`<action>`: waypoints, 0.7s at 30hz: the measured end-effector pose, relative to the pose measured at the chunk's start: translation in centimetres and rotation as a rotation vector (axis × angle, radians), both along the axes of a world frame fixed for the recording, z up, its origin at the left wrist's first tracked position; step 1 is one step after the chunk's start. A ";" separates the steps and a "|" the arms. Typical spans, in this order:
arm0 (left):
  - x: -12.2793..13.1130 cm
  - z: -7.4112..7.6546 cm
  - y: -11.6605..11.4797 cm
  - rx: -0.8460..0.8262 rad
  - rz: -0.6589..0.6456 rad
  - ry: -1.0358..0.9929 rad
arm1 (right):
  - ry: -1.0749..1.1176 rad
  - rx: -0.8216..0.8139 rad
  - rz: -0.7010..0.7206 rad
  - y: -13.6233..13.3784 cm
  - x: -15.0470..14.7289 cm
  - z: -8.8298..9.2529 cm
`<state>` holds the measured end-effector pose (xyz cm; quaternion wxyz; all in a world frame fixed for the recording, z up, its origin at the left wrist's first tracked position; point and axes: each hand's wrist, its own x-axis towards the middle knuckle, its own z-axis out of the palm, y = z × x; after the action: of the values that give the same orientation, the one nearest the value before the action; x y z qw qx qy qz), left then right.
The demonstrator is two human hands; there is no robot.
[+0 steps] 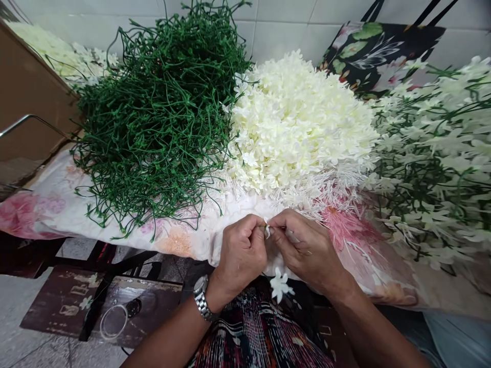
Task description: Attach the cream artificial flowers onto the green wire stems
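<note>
My left hand [241, 253] and my right hand [305, 248] meet at the near edge of a flowered cloth [57, 204], fingers pinched together on a small white artificial flower [267, 231]. A thin stem seems to run between the fingertips, though it is mostly hidden. Just below the hands hangs another white flower [280, 286], over my patterned lap. Straight behind the hands rises a heap of loose cream-white flowers [295, 122]. To its left sits a tangled pile of green plastic stems [157, 112].
Assembled green stems with white flowers [437, 168] are heaped at the right. A floral bag [376, 51] leans on the tiled wall. A brown cardboard box [26, 97] stands at left, with a dark board [95, 306] and a clear ring on the floor.
</note>
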<state>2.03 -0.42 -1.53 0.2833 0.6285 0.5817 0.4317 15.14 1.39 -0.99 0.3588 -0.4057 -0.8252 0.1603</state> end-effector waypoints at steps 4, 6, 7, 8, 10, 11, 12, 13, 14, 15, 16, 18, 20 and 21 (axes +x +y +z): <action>-0.4 0.2 -0.2 -0.073 -0.055 -0.198 | 0.038 0.007 0.035 -0.2 0.3 0.6; -0.5 0.3 -0.4 -0.087 -0.072 -0.218 | 0.049 0.006 0.042 -0.4 0.5 0.9; -0.6 0.4 -0.5 -0.085 -0.076 -0.201 | 0.052 0.003 0.044 -0.5 0.5 1.0; -0.7 0.4 -0.6 -0.080 -0.080 -0.179 | 0.053 -0.003 0.043 -0.6 0.6 1.1; -0.7 0.5 -0.8 -0.064 -0.084 -0.147 | 0.058 -0.015 0.041 -0.7 0.6 1.2; -0.7 0.5 -0.8 -0.060 -0.083 -0.143 | 0.062 -0.016 0.041 -0.7 0.5 1.2; -0.8 0.6 -0.8 -0.053 -0.085 -0.147 | 0.066 -0.018 0.041 -0.7 0.5 1.3; -0.8 0.6 -0.8 -0.042 -0.086 -0.155 | 0.070 -0.017 0.041 -0.8 0.5 1.3; -0.8 0.6 -0.8 -0.031 -0.089 -0.160 | 0.074 -0.015 0.042 -0.8 0.5 1.3; -0.8 0.6 -0.8 -0.018 -0.093 -0.161 | 0.077 -0.014 0.042 -0.8 0.5 1.3; -0.8 0.6 -0.8 -0.003 -0.096 -0.159 | 0.077 -0.015 0.042 -0.9 0.5 1.3; -0.8 0.6 -0.7 0.021 -0.099 -0.140 | 0.072 -0.019 0.043 -0.9 0.6 1.2; -0.9 0.5 -0.6 0.036 -0.095 -0.121 | 0.054 -0.017 0.050 -0.8 0.6 1.0; -0.9 0.5 -0.6 0.041 -0.091 -0.113 | 0.044 -0.011 0.056 -0.7 0.5 0.8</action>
<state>1.16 -1.02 -1.04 0.3219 0.6345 0.5267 0.4653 15.69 0.70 -0.15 0.3701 -0.3809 -0.8271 0.1838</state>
